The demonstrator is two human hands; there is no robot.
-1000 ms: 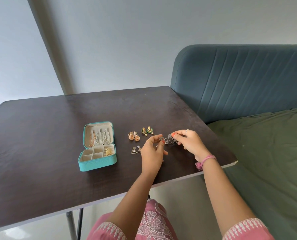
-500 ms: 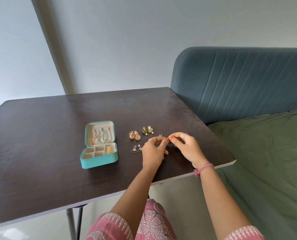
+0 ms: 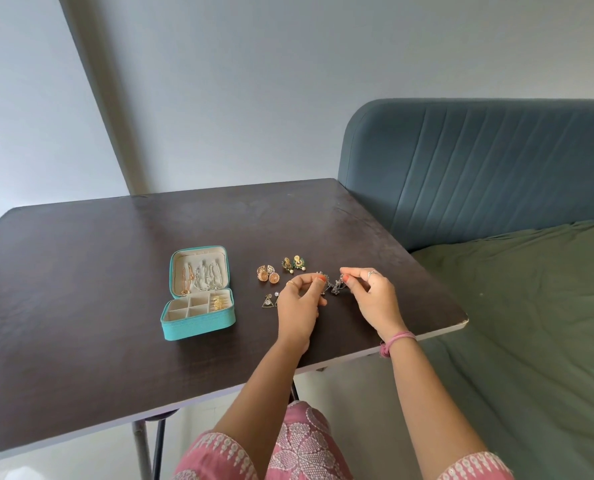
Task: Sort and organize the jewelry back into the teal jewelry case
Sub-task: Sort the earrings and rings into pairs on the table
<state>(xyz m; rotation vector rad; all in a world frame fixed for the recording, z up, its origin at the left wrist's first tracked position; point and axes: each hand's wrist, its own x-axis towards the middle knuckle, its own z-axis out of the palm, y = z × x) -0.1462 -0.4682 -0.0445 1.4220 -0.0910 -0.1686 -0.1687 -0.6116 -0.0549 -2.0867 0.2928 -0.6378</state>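
no readable text, labels or numbers

Dark wooden table (image 3: 80,271) with jewelry on it

On it lie an open teal jewelry case (image 3: 198,327), two round gold earrings (image 3: 267,274), two green-gold earrings (image 3: 293,263) and triangle earrings (image 3: 267,301).

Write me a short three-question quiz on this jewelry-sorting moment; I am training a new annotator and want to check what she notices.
1. True or false: the teal jewelry case is closed.
2. Which earrings lie nearest the case? A. green and gold pair B. round gold pair C. triangular pair
3. Fill in: the left hand and right hand each pinch part of the dark silver ______.

Key
1. False: the lid stands open, with chains hung inside it.
2. C, though the round gold pair is close behind.
3. Earrings, as far as the view shows; both grips hide part of them.
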